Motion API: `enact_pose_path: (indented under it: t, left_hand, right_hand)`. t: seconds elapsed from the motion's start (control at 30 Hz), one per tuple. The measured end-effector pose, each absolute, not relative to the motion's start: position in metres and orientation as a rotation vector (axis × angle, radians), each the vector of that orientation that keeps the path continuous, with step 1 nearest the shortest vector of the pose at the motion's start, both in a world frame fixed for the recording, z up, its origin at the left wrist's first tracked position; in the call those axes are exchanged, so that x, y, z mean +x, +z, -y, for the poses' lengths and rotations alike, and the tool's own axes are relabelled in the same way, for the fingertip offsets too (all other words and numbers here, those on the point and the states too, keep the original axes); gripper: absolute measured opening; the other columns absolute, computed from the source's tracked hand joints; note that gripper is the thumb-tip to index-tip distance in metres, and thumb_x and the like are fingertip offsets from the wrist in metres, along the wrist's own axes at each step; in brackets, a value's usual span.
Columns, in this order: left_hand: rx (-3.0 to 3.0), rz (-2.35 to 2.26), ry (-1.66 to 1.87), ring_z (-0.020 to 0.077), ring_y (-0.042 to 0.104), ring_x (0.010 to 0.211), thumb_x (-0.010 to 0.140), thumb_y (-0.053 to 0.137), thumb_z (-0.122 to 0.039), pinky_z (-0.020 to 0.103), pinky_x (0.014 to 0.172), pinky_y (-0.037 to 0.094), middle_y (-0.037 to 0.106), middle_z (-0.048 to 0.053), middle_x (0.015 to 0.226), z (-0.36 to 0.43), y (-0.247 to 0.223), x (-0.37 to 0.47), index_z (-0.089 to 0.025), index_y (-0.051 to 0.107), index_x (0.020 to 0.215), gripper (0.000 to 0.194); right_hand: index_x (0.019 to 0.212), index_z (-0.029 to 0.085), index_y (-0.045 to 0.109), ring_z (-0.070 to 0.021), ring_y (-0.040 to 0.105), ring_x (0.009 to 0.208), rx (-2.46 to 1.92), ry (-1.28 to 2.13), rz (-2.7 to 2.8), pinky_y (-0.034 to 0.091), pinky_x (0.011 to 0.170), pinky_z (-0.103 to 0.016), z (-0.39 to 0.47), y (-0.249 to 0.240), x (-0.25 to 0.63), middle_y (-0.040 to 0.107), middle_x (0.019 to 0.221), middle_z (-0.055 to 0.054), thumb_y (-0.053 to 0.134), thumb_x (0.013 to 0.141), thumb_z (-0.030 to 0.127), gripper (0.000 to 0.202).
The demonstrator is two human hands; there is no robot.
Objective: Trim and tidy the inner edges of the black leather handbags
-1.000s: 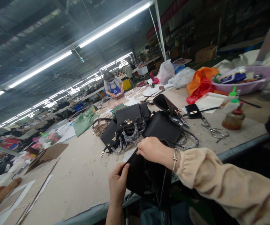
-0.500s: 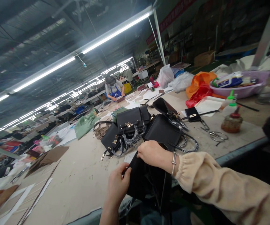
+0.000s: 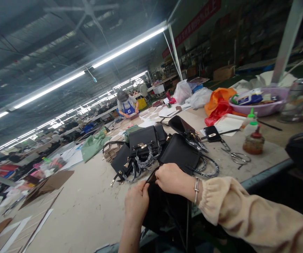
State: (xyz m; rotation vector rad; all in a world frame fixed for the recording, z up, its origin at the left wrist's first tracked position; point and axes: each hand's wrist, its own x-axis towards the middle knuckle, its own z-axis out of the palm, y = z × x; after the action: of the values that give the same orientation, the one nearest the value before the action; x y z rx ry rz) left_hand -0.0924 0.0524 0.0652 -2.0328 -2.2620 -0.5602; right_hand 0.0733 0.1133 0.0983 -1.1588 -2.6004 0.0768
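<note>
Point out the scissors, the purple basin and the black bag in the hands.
scissors (image 3: 236, 156), head view, on the finger loops.
purple basin (image 3: 262, 109), head view, on its front wall.
black bag (image 3: 164, 211), head view, on its dark side below both hands.

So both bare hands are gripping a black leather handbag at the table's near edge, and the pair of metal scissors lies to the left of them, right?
Not quite: in the head view the pair of metal scissors lies to the right of the hands. Left hand and right hand do grip the black leather handbag.
</note>
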Motion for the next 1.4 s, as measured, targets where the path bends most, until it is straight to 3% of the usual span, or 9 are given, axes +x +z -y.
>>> enact_pose_path:
  t: [0.07,0.3,1.4]
  left_hand:
    - [-2.048,2.268,-0.65,0.0224,0.065,0.072,0.087,0.048,-0.029,0.028,0.061,0.043,0.073,0.007,0.085,-0.052,0.063,-0.093,-0.026,0.069,0.101,0.026]
    - [-2.027,2.52,-0.621,0.0198,0.065,0.087,0.088,0.047,-0.024,0.027,0.075,0.045,0.072,0.004,0.096,-0.052,0.073,-0.085,-0.025,0.069,0.103,0.027]
    - [-2.022,2.509,-0.551,0.0182,0.064,0.082,0.089,0.046,-0.025,0.025,0.069,0.041,0.071,0.003,0.087,-0.049,0.075,-0.082,-0.024,0.069,0.094,0.024]
  right_hand:
    - [0.081,0.016,0.069,-0.0221,0.066,0.078,-1.168,0.071,2.596,0.048,0.068,-0.027,-0.113,0.099,0.074,0.069,0.082,-0.009,0.052,0.083,0.027,0.021]
    - [0.084,0.014,0.067,-0.0208,0.064,0.076,-1.146,0.045,2.584,0.048,0.066,-0.027,-0.114,0.097,0.071,0.068,0.085,-0.011,0.049,0.087,0.025,0.021]
    - [0.084,0.014,0.064,-0.0213,0.063,0.075,-1.134,0.015,2.517,0.046,0.064,-0.029,-0.116,0.091,0.067,0.066,0.083,-0.01,0.05,0.087,0.024,0.017]
